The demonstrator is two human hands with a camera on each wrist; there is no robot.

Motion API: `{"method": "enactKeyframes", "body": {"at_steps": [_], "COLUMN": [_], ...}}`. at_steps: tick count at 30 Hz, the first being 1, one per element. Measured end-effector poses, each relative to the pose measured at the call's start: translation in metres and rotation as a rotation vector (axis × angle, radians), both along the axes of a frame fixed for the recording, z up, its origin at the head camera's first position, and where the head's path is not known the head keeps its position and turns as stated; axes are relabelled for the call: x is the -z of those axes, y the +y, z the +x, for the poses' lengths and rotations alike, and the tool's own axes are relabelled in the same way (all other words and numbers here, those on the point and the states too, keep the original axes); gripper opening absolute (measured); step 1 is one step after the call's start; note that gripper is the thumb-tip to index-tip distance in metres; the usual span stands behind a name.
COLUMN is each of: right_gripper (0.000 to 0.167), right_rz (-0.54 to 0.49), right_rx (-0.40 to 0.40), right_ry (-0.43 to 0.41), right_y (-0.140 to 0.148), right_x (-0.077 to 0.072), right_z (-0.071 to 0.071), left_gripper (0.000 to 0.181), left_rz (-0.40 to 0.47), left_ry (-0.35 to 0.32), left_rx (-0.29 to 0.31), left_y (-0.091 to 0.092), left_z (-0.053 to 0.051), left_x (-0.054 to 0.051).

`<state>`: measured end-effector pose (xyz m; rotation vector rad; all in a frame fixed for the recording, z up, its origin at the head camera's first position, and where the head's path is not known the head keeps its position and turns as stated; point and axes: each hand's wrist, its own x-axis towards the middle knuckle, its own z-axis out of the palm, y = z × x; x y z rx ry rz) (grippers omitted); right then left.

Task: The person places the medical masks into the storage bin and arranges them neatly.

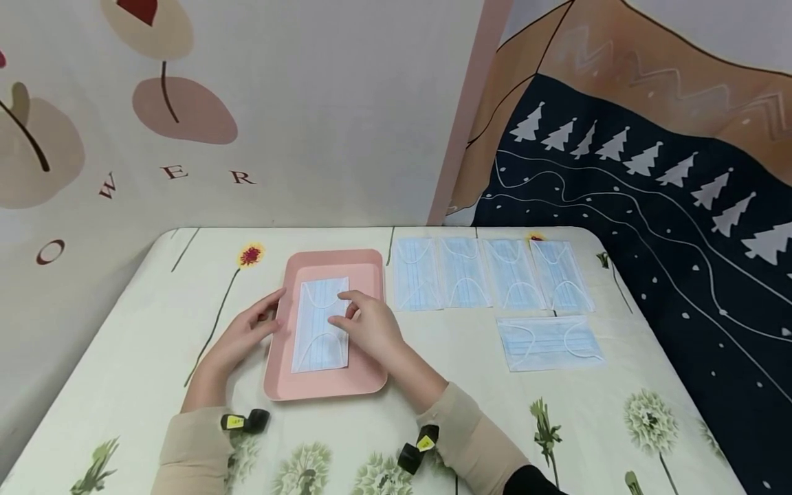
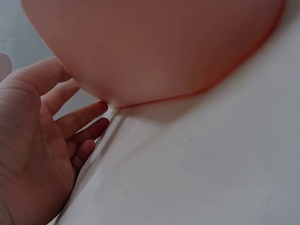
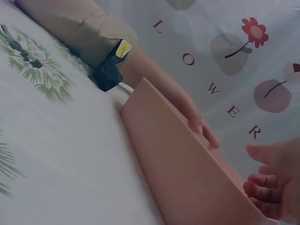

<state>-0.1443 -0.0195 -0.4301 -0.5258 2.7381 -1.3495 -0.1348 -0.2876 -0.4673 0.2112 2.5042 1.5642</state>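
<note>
A pink tray (image 1: 365, 392) holds one blue face mask (image 1: 318, 344) lying flat and lengthwise. Against the tray's left rim rests my left hand (image 1: 238, 340), fingers loosely bent; in the left wrist view the fingertips of this hand (image 2: 47, 126) meet the side of the tray (image 2: 140, 51). My right hand (image 1: 374, 326) is over the mask's right edge, thumb and index finger apart, nothing seen between them. From the right wrist, the right hand (image 3: 276, 178) shows at the tray's far end (image 3: 187, 164); the mask is hidden there.
Right of the tray, several blue masks (image 1: 464, 275) lie upright in a row along the back of the table. Below the row's right end, another mask (image 1: 547, 344) lies sideways. A flower-printed cloth (image 1: 470, 357) covers the table, and a printed curtain (image 1: 346, 124) hangs behind.
</note>
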Motion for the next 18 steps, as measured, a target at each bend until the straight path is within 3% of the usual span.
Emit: {"method": "enactKeyframes", "body": {"at_steps": [7,18], "right_gripper": [0.042,0.041], "right_rz": [-0.140,-0.207], "right_rx": [0.038,0.116], "right_ry": [-0.008,0.065], "right_y": [0.016,0.043], "right_x": [-0.011,-0.023], "right_z": [-0.004,-0.011], "left_gripper": [0.063,0.063], "left_rz": [-0.011,-0.022], "left_ry": [0.005,0.008], "left_rx": [0.000,-0.003], "left_y": [0.000,0.000], "left_z": [0.000,0.000], "left_x": [0.000,0.000]}}
